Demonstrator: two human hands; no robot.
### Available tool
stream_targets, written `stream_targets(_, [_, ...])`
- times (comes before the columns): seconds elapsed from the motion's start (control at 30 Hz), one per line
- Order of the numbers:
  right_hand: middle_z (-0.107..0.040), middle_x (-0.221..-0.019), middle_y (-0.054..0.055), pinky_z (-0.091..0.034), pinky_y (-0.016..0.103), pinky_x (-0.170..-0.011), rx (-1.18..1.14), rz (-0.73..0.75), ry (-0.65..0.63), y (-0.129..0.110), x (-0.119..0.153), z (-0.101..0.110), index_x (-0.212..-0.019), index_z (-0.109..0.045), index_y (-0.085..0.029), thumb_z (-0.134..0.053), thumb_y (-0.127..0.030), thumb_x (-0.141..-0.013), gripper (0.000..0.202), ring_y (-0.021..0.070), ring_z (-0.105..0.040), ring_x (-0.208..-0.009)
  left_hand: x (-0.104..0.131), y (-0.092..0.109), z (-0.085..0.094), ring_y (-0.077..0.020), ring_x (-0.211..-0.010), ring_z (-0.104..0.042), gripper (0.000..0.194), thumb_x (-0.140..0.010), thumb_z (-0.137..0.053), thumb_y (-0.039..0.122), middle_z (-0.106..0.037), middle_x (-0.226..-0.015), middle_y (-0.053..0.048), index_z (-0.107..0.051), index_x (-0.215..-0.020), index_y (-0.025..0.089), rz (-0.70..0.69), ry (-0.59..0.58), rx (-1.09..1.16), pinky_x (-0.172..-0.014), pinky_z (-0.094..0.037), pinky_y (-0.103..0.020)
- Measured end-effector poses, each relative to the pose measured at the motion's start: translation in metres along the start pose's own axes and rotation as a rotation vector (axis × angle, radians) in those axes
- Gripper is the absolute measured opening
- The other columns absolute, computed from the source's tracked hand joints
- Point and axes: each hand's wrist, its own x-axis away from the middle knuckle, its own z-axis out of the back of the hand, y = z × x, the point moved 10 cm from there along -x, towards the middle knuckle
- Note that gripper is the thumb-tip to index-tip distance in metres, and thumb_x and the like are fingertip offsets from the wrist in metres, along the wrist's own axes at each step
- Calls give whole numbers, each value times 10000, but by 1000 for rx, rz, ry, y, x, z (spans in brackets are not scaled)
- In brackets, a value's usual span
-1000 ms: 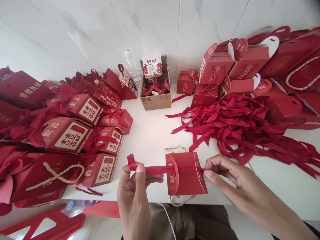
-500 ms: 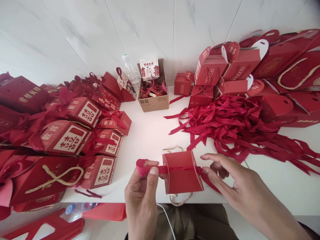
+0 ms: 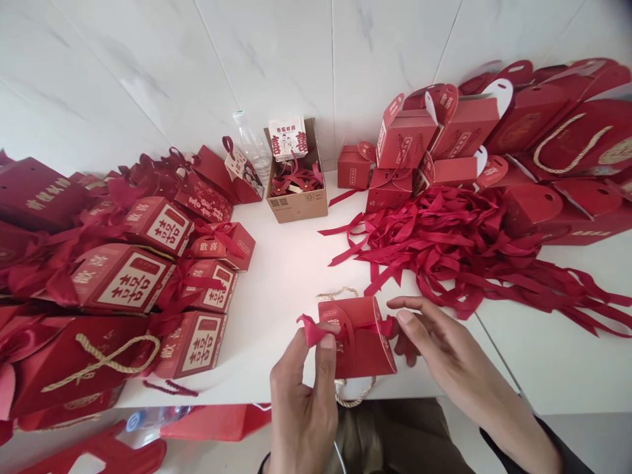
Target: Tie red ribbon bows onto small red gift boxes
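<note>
A small red pillow-shaped gift box (image 3: 368, 355) lies near the front edge of the table, its printed rounded flap facing up. A red ribbon (image 3: 372, 326) runs across the box through the slot by the flap. My left hand (image 3: 309, 375) is closed at the box's left side, pinching a folded loop of the ribbon between thumb and forefinger. At the right side, my right hand (image 3: 439, 349) has its thumb and curled fingers on the other part of the ribbon, with the forefinger stretched out. Twisted cord handles (image 3: 355, 393) stick out at the box's front and back.
A heap of loose red ribbons (image 3: 444, 243) lies at right, before stacked red boxes (image 3: 412, 135). Boxes with bows (image 3: 123, 276) crowd the left. Against the wall stand a cardboard carton (image 3: 299, 209) and a plastic bottle (image 3: 254, 148). A red stool (image 3: 99, 454) is below the table.
The printed flap now shows on the box where a plain face showed before. My left hand has moved right with its ribbon loop, closer over the box. My right hand stays beside the box.
</note>
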Motion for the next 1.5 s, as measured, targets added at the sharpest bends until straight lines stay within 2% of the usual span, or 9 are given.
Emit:
stream_targets(0.17, [-645, -767, -7, -492, 246, -588, -167, -13, -98, -1, -7, -16, -908, -691, -237, -623, -609, -981, 385, 145, -579, -675, -2, -1, -3, -192, -830, -691, 308, -1001, -622, 482, -778, -956, -59, -790, -1020, 225, -11, -58, -15, -705, -559, -241])
stream_targets(0.47, [-717, -916, -18, -603, 207, -744, -539, 12, 243, 1, 4, 22, -977, -755, -314, -928, -440, -740, 320, 153, -688, -840, -1, 0, 0, -189, -843, -690, 277, -982, -650, 463, -768, -936, -46, -775, -979, 216, 27, -6, 48, -754, -543, -254])
stream_targets(0.63, [-687, -862, -50, -599, 170, -752, -690, -14, 223, 9, 8, 17, -981, -723, -350, -900, -403, -784, 270, 115, -677, -798, -2, -4, -4, -200, -825, -687, 274, -947, -698, 475, -755, -881, -45, -760, -958, 208, 66, -38, 101, -777, -559, -283])
stream_targets(0.77, [-694, -848, -50, -638, 323, -876, -722, 41, 219, -6, 7, 16, -933, -689, -342, -858, -395, -812, 215, 149, -692, -778, -4, -5, -1, -180, -804, -678, 287, -950, -695, 496, -742, -857, -35, -744, -935, 213, 80, -32, 127, -738, -565, -250])
stream_targets(0.87, [-670, -825, -39, -657, 389, -851, -743, 51, 168, -17, 6, 9, -864, -678, -323, -835, -376, -813, 174, 173, -695, -743, -3, -6, 4, -176, -825, -684, 304, -957, -678, 519, -747, -917, -41, -722, -947, 218, 94, 29, 129, -710, -571, -233])
stream_targets(1.07, [-708, -953, -34, -643, 257, -857, -903, -88, 156, 0, 7, -1, -977, -744, -348, -879, -387, -784, 239, 152, -713, -874, 8, -12, 12, -184, -832, -681, 328, -928, -692, 557, -740, -920, -42, -707, -942, 229, 165, 172, 109, -722, -584, -243])
stream_targets(1.23, [-687, -1001, -39, -645, 204, -786, -893, -158, 232, 10, 16, 4, -1046, -760, -354, -956, -354, -705, 393, 113, -693, -814, 12, -5, 7, -211, -866, -685, 327, -948, -671, 546, -723, -909, -54, -716, -951, 223, 123, 137, 78, -744, -583, -275])
stream_targets(1.37, [-685, -900, -42, -672, 293, -728, -820, -53, 218, -9, 16, 6, -1005, -727, -357, -905, -405, -767, 301, 137, -692, -734, 11, 15, -2, -231, -980, -678, 253, -978, -655, 466, -723, -1014, -72, -729, -1014, 227, -56, 97, 61, -809, -568, -299])
stream_targets(1.5, [-705, -951, -11, -650, 292, -698, -585, 89, 238, -29, 14, 10, -998, -686, -344, -815, -447, -865, 212, 176, -694, -807, 3, 23, -19, -222, -947, -682, 164, -970, -686, 383, -730, -932, -51, -718, -924, 229, -183, -6, 108, -788, -546, -299])
